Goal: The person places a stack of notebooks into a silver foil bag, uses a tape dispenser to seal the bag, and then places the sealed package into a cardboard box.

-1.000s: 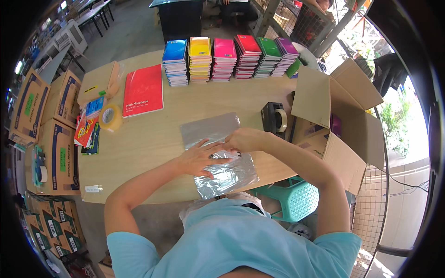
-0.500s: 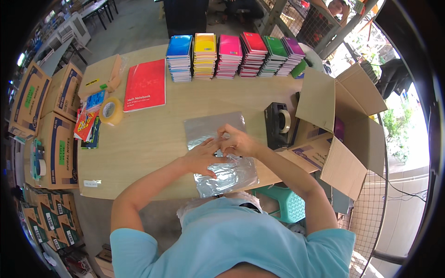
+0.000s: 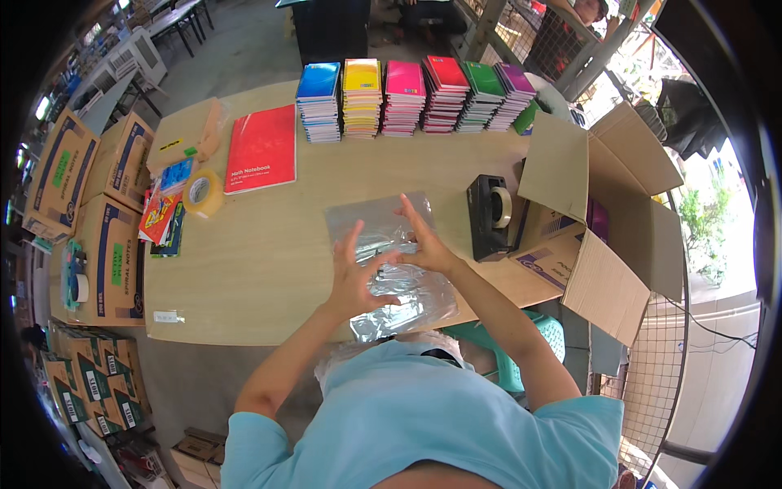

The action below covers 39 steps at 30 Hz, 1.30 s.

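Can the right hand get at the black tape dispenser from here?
Likely yes: the right hand looks open over the shiny plastic sheet, and only tabletop shows between it and the black tape dispenser.

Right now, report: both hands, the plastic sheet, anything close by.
Left hand and right hand open over the plastic sheet; contact unclear. Sheet wrinkled, at the table's near edge. Black tape dispenser to its right, apart from it.

Bare L hand w/ fingers splayed, slightly curled; bare R hand just to its R, likewise spread; bare forearms slant in behind both.
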Available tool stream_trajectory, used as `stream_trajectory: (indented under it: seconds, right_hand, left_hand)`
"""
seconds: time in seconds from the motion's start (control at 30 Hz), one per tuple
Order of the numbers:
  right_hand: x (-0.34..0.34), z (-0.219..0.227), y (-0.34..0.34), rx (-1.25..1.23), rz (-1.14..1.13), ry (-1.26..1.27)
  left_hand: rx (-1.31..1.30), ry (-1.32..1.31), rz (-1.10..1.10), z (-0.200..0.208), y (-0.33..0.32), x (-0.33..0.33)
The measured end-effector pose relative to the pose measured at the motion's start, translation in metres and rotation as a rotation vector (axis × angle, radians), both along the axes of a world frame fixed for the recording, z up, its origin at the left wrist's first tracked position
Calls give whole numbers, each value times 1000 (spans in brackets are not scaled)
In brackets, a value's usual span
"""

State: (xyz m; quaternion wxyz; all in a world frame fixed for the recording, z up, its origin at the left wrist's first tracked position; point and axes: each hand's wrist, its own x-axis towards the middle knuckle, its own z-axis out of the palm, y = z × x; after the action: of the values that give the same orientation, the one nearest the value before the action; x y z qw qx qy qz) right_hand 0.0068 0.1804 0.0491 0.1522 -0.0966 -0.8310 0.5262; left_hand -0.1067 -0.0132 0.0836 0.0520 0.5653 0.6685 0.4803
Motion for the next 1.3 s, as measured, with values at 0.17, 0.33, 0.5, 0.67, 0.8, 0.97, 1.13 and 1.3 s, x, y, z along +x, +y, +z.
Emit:
stream_trajectory:
  seconds: [0.17, 0.33, 0.5, 0.67, 0.8, 0.97, 1.13, 1.3]
  right_hand:
    - [-1, -4, -2, 3, -18, 24]
    - [26, -48, 28, -327, -311, 62]
    - [6, 8, 19, -680, -272, 86]
    - [12, 30, 12, -152, -224, 87]
    - [7, 15, -5, -227, -204, -40]
    - [25, 14, -27, -111, -272, 88]
    - [46, 7, -42, 143, -239, 168]
    - [58, -15, -47, 201, -288, 203]
  left_hand:
    - [-29, 189, -10, -50, 12, 2]
    - [127, -190, 85, -57, 32, 19]
    - [56, -347, 64, -66, 30, 25]
    - [93, -201, 91, -66, 34, 22]
    - [96, -318, 105, -70, 37, 28]
    - [78, -799, 254, -66, 43, 36]
    - [156, -785, 253, -73, 43, 42]
    - [69, -547, 232, -55, 45, 40]
